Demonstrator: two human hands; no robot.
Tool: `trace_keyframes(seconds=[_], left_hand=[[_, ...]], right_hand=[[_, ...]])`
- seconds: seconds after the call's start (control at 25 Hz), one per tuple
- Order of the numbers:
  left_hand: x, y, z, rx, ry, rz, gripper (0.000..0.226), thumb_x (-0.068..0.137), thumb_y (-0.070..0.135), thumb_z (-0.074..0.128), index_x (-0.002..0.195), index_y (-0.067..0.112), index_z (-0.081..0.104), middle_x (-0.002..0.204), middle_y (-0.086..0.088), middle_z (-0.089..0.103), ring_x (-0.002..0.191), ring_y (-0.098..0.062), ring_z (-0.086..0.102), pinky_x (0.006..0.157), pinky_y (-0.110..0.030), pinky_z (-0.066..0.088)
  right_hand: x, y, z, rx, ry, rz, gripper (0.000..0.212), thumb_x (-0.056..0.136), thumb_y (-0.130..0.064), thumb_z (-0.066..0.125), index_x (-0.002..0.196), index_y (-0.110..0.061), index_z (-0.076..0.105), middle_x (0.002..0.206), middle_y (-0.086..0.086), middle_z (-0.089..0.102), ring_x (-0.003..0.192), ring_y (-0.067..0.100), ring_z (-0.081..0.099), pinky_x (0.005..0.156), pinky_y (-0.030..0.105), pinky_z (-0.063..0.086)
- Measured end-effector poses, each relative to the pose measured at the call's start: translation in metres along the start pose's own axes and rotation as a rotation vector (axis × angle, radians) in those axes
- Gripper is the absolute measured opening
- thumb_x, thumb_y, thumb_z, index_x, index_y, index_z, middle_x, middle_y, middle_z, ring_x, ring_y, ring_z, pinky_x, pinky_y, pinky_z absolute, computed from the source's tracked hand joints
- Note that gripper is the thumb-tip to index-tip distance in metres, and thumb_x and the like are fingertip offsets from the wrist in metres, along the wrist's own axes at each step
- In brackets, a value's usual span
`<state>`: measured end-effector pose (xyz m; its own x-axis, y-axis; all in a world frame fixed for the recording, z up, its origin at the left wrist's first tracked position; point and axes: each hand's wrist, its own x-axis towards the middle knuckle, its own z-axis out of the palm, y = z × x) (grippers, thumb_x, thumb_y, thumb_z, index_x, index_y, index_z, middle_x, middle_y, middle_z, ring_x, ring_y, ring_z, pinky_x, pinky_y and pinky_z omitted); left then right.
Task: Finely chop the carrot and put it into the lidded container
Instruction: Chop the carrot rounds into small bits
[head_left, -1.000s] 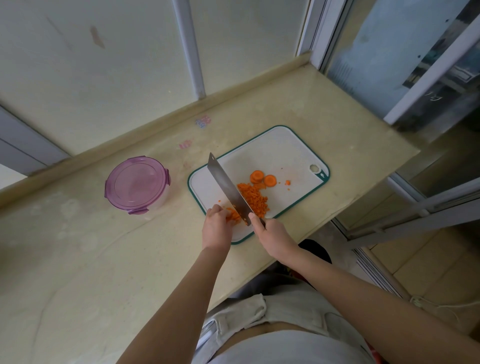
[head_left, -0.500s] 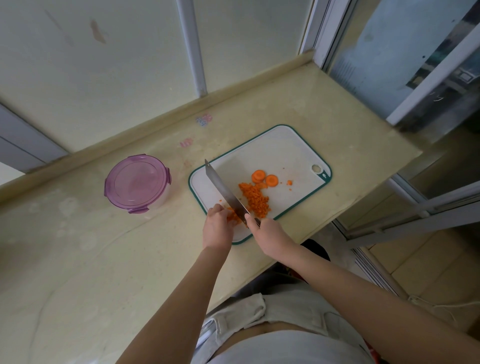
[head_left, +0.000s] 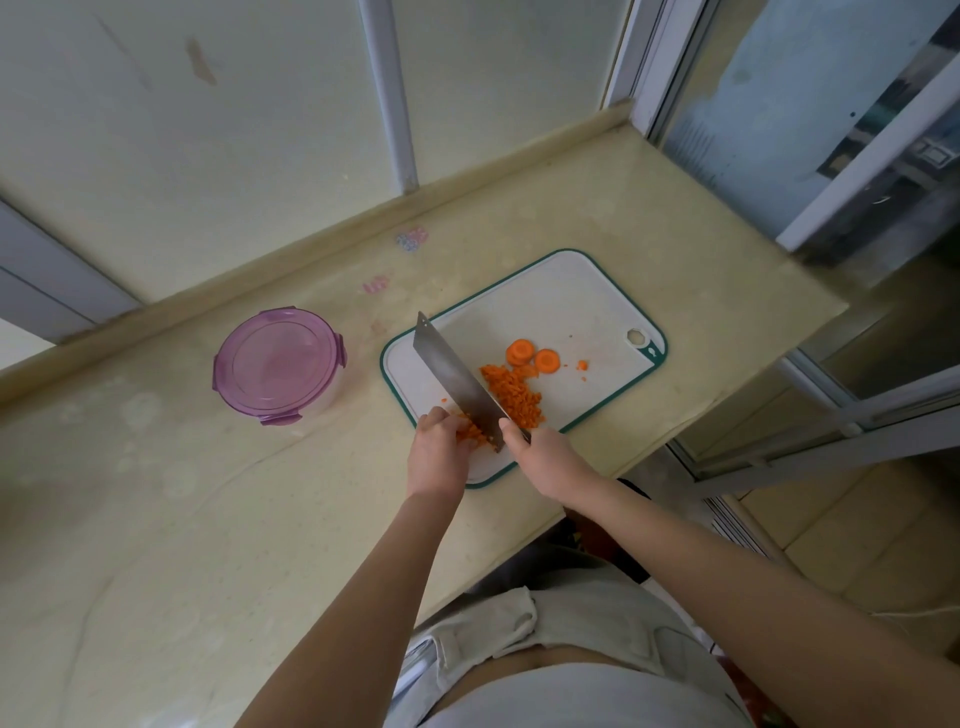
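while the chopping is well along, i judge it a bit past the middle. a heap of diced carrot lies on the cutting board, touching the right face of the knife. two round carrot slices sit whole just beyond the heap, and a few stray crumbs lie near the board's hang hole.

from my remote seat i read the left hand as clawed, fingers curled down onto a carrot clump at the board's near left corner. the right hand is wrapped round the knife handle, forefinger up by the blade, with the edge down against that clump.

what's left, i'd say: finish the clump, cut down the slices, open the container, move everything across. the lidded container stands on the counter, well apart to the left of the board, its purple lid on and the clips looking closed.

for room, the stretch of counter between board and container shows nothing in the way. the tight spots are the board's near corner, close to the counter's front edge under my wrists, and the counter's right end just past the board; dice swept that way could drop off.
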<state>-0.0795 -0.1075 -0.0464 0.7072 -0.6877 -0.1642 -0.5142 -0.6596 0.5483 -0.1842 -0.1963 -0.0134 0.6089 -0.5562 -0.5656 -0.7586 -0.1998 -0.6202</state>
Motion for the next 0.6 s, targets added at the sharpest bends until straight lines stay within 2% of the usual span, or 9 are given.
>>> trace_keyframes(seconds=[0.12,0.32,0.4,0.48,0.6], left_hand=[[0.001,-0.001,-0.002,0.004,-0.027,0.002,0.020,0.088,0.007,0.059,0.106,0.007,0.067,0.102,-0.008,0.055,0.096,-0.023,0.051,0.078,-0.023,0.040],[0.002,-0.006,-0.003,0.026,-0.056,0.013,0.024,0.087,0.004,0.058,0.109,0.009,0.067,0.102,-0.007,0.055,0.095,-0.022,0.052,0.076,-0.019,0.039],[0.001,-0.005,-0.004,0.000,-0.068,0.013,0.023,0.089,0.009,0.058,0.110,0.010,0.068,0.102,-0.007,0.055,0.095,-0.022,0.052,0.077,-0.019,0.038],[0.000,-0.004,-0.007,-0.017,-0.054,0.006,0.022,0.091,0.015,0.056,0.109,0.011,0.068,0.102,-0.008,0.055,0.093,-0.021,0.053,0.075,-0.018,0.037],[-0.001,-0.005,-0.010,-0.021,-0.016,-0.006,0.022,0.091,0.011,0.054,0.108,0.009,0.068,0.100,-0.009,0.057,0.090,-0.023,0.055,0.073,-0.019,0.037]], right_hand=[[0.001,0.001,-0.004,0.076,-0.041,-0.004,0.055,0.097,-0.055,0.030,0.058,-0.017,0.027,0.050,0.000,0.029,0.038,0.013,0.028,0.043,0.027,0.024],[-0.004,-0.001,-0.002,0.083,0.006,-0.046,0.058,0.097,-0.052,0.033,0.054,-0.014,0.030,0.049,0.002,0.033,0.042,0.015,0.033,0.045,0.027,0.027],[-0.006,0.000,-0.003,0.104,0.019,-0.055,0.057,0.098,-0.051,0.034,0.054,-0.015,0.029,0.048,0.001,0.033,0.041,0.014,0.033,0.045,0.028,0.027],[-0.008,0.000,-0.004,0.113,0.021,-0.061,0.057,0.097,-0.052,0.034,0.055,-0.015,0.028,0.049,0.001,0.032,0.041,0.014,0.033,0.046,0.028,0.027],[-0.012,-0.001,-0.004,0.106,0.018,-0.069,0.057,0.097,-0.053,0.034,0.055,-0.015,0.028,0.050,0.001,0.031,0.042,0.016,0.034,0.048,0.029,0.028]])
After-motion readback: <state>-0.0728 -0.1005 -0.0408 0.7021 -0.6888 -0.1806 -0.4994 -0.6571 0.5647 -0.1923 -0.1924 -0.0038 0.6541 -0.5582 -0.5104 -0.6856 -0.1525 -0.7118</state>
